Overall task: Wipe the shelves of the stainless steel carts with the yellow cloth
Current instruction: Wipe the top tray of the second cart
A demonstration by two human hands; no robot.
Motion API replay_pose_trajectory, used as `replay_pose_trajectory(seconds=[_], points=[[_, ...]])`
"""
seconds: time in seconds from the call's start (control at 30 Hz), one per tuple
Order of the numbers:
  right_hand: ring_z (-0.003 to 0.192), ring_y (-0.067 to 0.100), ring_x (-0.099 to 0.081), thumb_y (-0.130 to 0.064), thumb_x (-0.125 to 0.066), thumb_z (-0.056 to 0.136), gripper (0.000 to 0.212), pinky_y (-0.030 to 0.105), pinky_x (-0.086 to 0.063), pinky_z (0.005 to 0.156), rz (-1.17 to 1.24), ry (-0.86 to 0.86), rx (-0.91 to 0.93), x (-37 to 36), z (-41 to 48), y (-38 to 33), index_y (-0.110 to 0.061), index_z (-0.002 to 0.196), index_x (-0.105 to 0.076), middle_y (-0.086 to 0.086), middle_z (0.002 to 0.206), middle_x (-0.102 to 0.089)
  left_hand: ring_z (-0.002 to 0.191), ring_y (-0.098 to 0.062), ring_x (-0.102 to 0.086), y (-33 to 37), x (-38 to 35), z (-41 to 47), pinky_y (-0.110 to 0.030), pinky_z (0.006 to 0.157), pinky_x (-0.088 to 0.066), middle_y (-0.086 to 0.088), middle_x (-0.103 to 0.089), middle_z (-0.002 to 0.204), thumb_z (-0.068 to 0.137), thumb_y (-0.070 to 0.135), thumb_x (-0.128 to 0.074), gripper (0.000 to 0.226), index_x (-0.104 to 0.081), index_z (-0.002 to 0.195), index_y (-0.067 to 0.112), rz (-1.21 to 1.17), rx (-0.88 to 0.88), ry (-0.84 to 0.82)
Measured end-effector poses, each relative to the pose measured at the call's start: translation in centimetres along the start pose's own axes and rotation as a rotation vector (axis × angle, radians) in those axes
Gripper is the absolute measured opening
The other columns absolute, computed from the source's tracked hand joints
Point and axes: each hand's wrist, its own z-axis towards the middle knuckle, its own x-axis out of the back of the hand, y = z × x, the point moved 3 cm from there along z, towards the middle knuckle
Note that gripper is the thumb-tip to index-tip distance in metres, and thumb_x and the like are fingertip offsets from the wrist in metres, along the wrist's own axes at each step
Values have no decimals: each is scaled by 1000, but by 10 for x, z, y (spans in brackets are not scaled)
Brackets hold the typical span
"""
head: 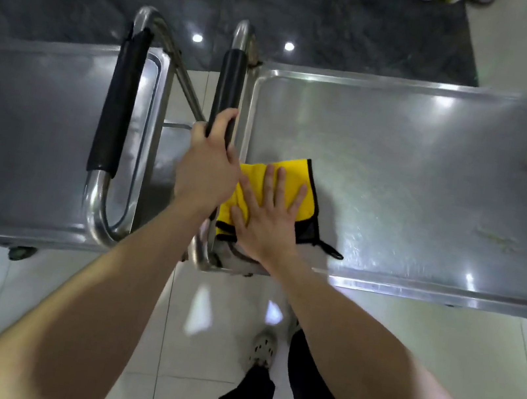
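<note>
Left hand (206, 169): we grip the right cart's black handle (227, 90), fingers wrapped.
Right hand (266, 213): spread flat, pressing the yellow cloth (296, 177).
Room: shelf (429, 191) bare rightward; raised rim near.

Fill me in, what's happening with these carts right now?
A person is wiping the top shelf of the right cart. The right hand presses flat on the yellow cloth at the shelf's near-left corner, while the left hand grips that cart's black-padded handle. A second cart stands beside it on the left, untouched.
</note>
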Motion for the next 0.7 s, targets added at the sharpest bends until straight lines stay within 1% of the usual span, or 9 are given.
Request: replay_pose_trajectory(seconds=[0.13,0.2,0.27,0.33,0.4,0.47,0.5,0.6,0.7], points=[[166,39,5,-64,-29,110,66,80,-4,121,-23,-30,56,3,-43,1,-38,170,-24,15,180,-4,111,-37,-65,-1,2,-1,-58,99,-55,-11,-51,140,104,24,-50,59,-38,156,47,-45,-8,6],[166,35,9,-65,-27,109,65,77,-3,122,-25,-74,66,7,-51,8,-41,170,-23,10,181,0,112,-39,-66,-4,3,0,-57,101,-55,-11,-50,142,103,26,-51,58,-37,154,51,-60,-4,-11],[166,31,11,-67,-24,109,65,75,-1,123,-28,-109,67,10,-60,19,-44,169,-22,7,181,4,109,-37,-68,-6,3,1,-57,100,-58,-10,-51,140,102,27,-53,59,-37,152,55,-85,-11,-24],[167,28,8,-68,-27,108,63,74,-2,124,-22,-103,38,15,-70,37,-46,168,-27,5,181,1,111,-35,-68,-7,3,2,-54,102,-58,-9,-52,137,101,26,-56,61,-38,150,56,-100,-19,-25],[167,28,1,-68,-31,108,61,73,-4,125,-28,-61,2,24,-81,61,-46,165,-34,3,181,-6,117,-36,-65,-9,3,3,-50,105,-55,-9,-54,138,99,27,-61,63,-38,151,55,-89,-25,-15],[167,28,-6,-69,-38,108,61,72,-6,125,-11,-11,-45,34,-92,91,-44,163,-40,4,180,-13,121,-37,-64,-10,1,4,-51,106,-53,-10,-54,141,98,28,-67,66,-38,151,54,-82,-32,-23],[167,27,-6,-70,-41,107,62,71,-6,126,-4,-9,-80,40,-97,108,-45,163,-40,3,180,-13,121,-37,-64,-11,1,5,-51,106,-53,-11,-54,142,98,27,-68,67,-37,152,53,-78,-36,-27],[167,23,2,-76,-40,103,69,68,-2,127,-26,-78,-198,58,-108,162,-50,166,-28,0,181,-6,122,-38,-64,-11,-1,5,-50,103,-54,-11,-53,146,99,20,-66,70,-35,153,52,-45,-48,-22],[167,23,7,-81,-40,100,76,67,0,128,-32,-127,-271,75,-106,208,-51,167,-21,1,181,-2,124,-39,-63,-12,-1,6,-51,104,-54,-12,-52,148,99,17,-64,73,-33,156,50,-9,-56,-32]])
